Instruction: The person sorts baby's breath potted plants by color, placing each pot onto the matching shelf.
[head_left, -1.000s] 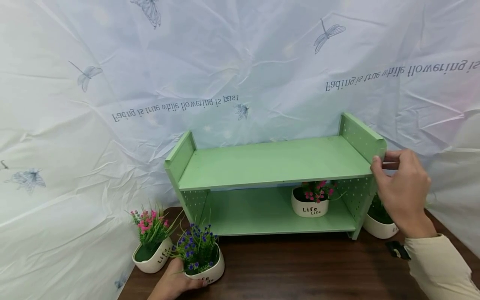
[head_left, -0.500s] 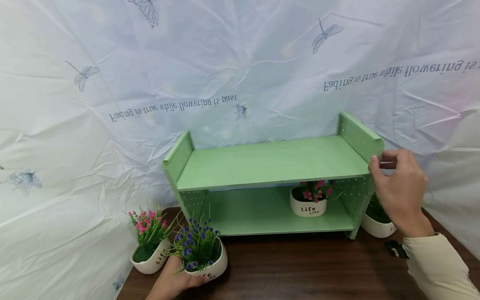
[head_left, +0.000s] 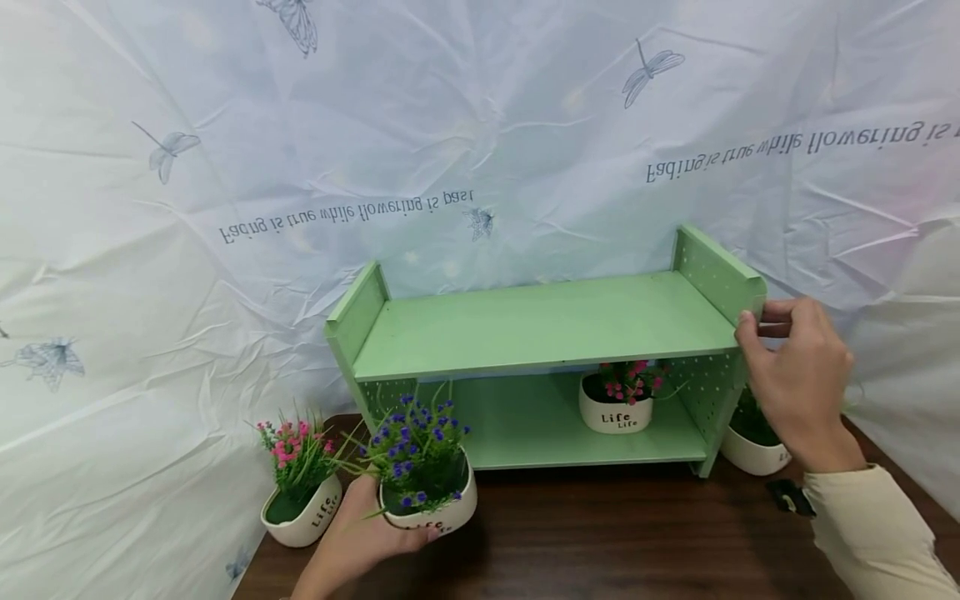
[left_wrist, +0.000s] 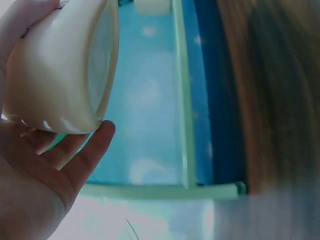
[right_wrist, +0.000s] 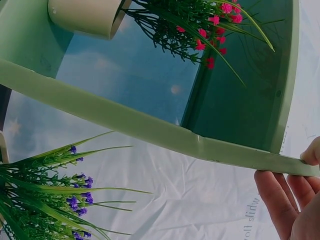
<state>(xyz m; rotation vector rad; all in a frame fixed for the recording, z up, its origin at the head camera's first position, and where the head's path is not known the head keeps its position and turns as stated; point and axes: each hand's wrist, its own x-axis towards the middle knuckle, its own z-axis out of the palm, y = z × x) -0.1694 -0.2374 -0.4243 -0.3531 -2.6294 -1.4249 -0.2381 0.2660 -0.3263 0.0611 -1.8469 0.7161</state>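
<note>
My left hand grips a white oval flowerpot with purple flowers and grass, lifted in front of the shelf's lower left part. In the left wrist view the fingers curl round the side of the white pot, whose underside shows. My right hand pinches the front edge of the right side panel of a green two-tier shelf. Thumb and fingers lie on opposite faces of that panel in the right wrist view. A pink-flowered pot stands on the lower tier, towards the right.
Another pink-flowered pot stands on the brown table, left of the shelf. To the right, a white pot is partly hidden behind my right hand. A printed cloth hangs behind the shelf.
My left hand has raised the purple-flowered pot off the table and carried it right and towards the shelf. My right hand keeps its hold on the shelf panel.
</note>
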